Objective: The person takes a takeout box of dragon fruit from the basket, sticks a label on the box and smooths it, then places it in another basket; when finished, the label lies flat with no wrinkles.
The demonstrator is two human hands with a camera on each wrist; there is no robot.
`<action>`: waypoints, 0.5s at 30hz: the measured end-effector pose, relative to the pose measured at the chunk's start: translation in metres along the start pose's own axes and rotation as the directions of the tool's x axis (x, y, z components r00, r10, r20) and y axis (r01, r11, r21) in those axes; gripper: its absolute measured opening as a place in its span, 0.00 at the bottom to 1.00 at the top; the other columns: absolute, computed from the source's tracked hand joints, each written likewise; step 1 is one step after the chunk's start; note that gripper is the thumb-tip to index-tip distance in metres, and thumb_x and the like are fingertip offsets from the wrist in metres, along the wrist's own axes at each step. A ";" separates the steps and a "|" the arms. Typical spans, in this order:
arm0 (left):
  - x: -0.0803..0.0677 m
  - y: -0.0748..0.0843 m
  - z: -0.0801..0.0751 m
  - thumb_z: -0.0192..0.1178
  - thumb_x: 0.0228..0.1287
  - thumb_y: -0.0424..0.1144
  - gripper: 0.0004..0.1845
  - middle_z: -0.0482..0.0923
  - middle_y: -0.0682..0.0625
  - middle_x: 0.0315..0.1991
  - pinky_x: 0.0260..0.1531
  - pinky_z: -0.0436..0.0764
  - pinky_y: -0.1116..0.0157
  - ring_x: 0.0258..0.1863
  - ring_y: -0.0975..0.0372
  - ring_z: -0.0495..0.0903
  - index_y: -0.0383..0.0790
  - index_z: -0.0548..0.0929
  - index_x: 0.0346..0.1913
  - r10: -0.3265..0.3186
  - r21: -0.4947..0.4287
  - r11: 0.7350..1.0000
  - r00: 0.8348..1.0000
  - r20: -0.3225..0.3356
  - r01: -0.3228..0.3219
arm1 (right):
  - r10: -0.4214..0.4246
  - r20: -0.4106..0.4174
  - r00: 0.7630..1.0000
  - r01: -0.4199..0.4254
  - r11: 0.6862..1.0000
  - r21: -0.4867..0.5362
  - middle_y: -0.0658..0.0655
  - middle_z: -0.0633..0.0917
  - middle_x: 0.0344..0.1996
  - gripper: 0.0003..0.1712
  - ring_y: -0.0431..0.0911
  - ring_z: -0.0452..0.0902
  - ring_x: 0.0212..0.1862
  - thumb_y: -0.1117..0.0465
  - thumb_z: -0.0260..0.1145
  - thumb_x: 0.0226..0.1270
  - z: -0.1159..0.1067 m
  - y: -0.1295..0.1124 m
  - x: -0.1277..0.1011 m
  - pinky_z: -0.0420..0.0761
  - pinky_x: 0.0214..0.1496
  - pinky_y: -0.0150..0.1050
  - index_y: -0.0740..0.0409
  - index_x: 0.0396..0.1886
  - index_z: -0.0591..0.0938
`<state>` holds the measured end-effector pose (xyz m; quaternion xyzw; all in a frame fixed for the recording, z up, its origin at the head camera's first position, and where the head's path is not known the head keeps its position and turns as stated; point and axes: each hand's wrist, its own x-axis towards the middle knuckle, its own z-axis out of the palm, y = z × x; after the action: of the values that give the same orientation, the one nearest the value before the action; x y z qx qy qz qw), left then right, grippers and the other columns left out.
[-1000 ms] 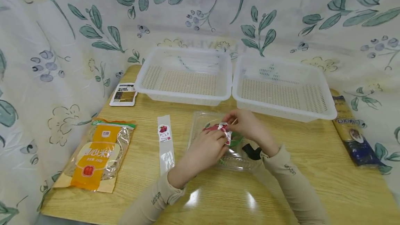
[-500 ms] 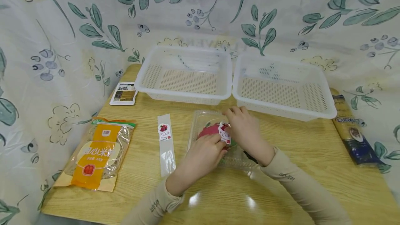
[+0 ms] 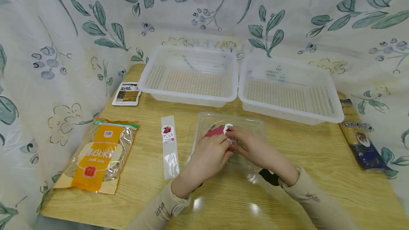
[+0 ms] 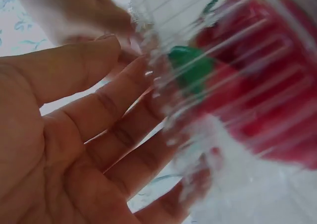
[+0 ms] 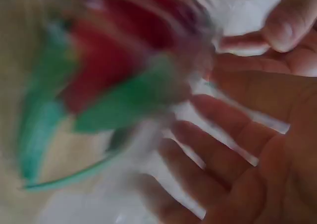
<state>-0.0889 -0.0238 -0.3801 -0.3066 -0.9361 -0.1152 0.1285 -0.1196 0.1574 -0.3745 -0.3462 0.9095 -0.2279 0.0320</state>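
Clear clamshell (image 3: 252,125) sat mid-table before two baskets (image 3: 189,98), red fruit (image 3: 213,131) inside. Left hand (image 3: 209,153) steadied the lid with fingers pressed flat; right hand (image 3: 252,145) pinched the sticker (image 3: 228,128). Judged mid-peel; next called for a steady pull while bracing.

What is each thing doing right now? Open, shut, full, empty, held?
Clear box: lying flat, red and green things inside, both hands on it.
Left hand: fingers straight, against the box.
Right hand: on the box by its sticker.
Left basket: empty.
Right basket: empty.
Orange bag: lying flat, untouched.
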 end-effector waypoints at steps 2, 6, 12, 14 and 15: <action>0.001 -0.001 0.001 0.62 0.64 0.49 0.14 0.82 0.54 0.48 0.47 0.81 0.58 0.49 0.59 0.80 0.46 0.84 0.47 -0.029 -0.004 1.000 0.999 0.028 0.029 | 0.026 0.023 0.999 -0.026 1.000 -0.006 0.66 0.69 0.69 0.29 0.63 0.65 0.69 0.59 0.63 0.68 0.004 0.006 -0.008 0.68 0.67 0.61 0.58 0.68 0.71; 0.002 -0.002 0.006 0.62 0.64 0.51 0.22 0.79 0.52 0.60 0.57 0.77 0.54 0.58 0.56 0.76 0.47 0.81 0.58 -0.100 0.003 0.995 0.993 0.060 0.100 | 0.099 0.038 0.994 -0.098 0.995 -0.034 0.64 0.59 0.74 0.35 0.67 0.49 0.75 0.50 0.57 0.72 0.012 0.014 -0.021 0.51 0.72 0.67 0.53 0.75 0.61; -0.006 -0.011 0.017 0.52 0.67 0.60 0.31 0.63 0.50 0.73 0.69 0.61 0.43 0.74 0.47 0.58 0.55 0.68 0.70 -0.203 -0.032 0.977 0.968 0.151 0.210 | 0.293 -0.021 0.956 -0.293 0.956 0.009 0.64 0.47 0.77 0.36 0.68 0.31 0.76 0.44 0.53 0.74 0.020 0.026 -0.036 0.37 0.70 0.74 0.48 0.76 0.58; -0.008 -0.018 0.020 0.51 0.67 0.62 0.33 0.57 0.48 0.76 0.71 0.53 0.39 0.76 0.46 0.51 0.57 0.65 0.72 -0.235 -0.087 0.964 0.958 0.163 0.252 | 0.336 -0.046 0.941 -0.334 0.941 0.049 0.65 0.44 0.78 0.36 0.69 0.28 0.76 0.45 0.53 0.74 0.021 0.030 -0.040 0.37 0.69 0.75 0.49 0.76 0.58; -0.010 -0.021 0.021 0.51 0.66 0.62 0.34 0.54 0.47 0.77 0.71 0.50 0.38 0.77 0.46 0.48 0.57 0.64 0.73 -0.247 -0.114 0.957 0.955 0.165 0.267 | 0.351 -0.056 0.935 -0.347 0.936 0.067 0.65 0.43 0.78 0.36 0.70 0.28 0.76 0.46 0.53 0.74 0.023 0.033 -0.042 0.38 0.69 0.76 0.49 0.76 0.57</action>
<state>-0.0975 -0.0395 -0.4055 -0.1976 -0.9651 -0.1708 0.0211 -0.1028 0.1970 -0.4131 -0.1706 0.9503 -0.2554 0.0510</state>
